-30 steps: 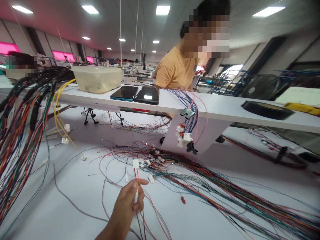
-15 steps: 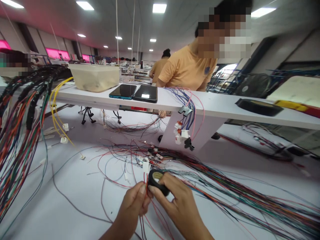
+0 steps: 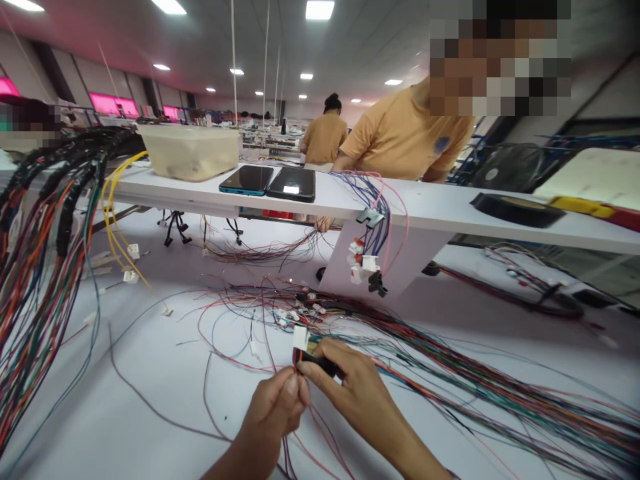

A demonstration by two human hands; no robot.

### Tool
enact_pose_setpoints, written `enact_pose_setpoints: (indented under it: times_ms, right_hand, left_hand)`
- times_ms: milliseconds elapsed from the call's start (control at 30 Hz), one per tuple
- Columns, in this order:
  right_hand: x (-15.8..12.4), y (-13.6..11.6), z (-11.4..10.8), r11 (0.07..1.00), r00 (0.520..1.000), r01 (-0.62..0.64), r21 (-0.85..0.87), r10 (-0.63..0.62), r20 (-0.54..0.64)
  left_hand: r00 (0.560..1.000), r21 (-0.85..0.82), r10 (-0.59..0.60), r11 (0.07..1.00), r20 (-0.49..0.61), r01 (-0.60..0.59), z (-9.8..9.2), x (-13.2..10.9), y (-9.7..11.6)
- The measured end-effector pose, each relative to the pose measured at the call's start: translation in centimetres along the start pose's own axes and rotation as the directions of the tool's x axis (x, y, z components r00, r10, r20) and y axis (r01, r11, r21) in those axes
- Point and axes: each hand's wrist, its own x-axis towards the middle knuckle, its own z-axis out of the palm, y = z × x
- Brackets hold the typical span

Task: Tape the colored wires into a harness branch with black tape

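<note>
White connector (image 3: 301,337) atop red and orange wires (image 3: 295,358), black tape roll (image 3: 325,366) beside.

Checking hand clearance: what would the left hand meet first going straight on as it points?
Most likely the right hand, which holds the black tape roll, just ahead of the left hand; depth is unclear.

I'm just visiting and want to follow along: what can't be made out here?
In the head view:
Black tape roll: partly hidden by the right hand.
Held wires: lower ends cut off by the bottom edge.
Tub: contents blurred by its cloudy walls.
White connector: fine details too small.
</note>
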Motion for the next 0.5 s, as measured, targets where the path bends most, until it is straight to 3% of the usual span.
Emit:
enact_pose_setpoints:
  times_ms: [233, 500]
  right_hand:
    - [-0.9, -0.2, 0.0, 0.992, 0.998, -0.050, 0.113, 0.046, 0.035]
    - [-1.0, -0.8, 0.3, 0.993, 0.999, -0.020, -0.115, 0.025, 0.047]
  left_hand:
    - [0.993, 0.002, -0.053, 0.999, -0.103, 0.053, -0.5, 0.7, 0.0]
    - [0.982, 0.279, 0.012, 0.959, -0.187, 0.042, 0.1, 0.2, -0.3]
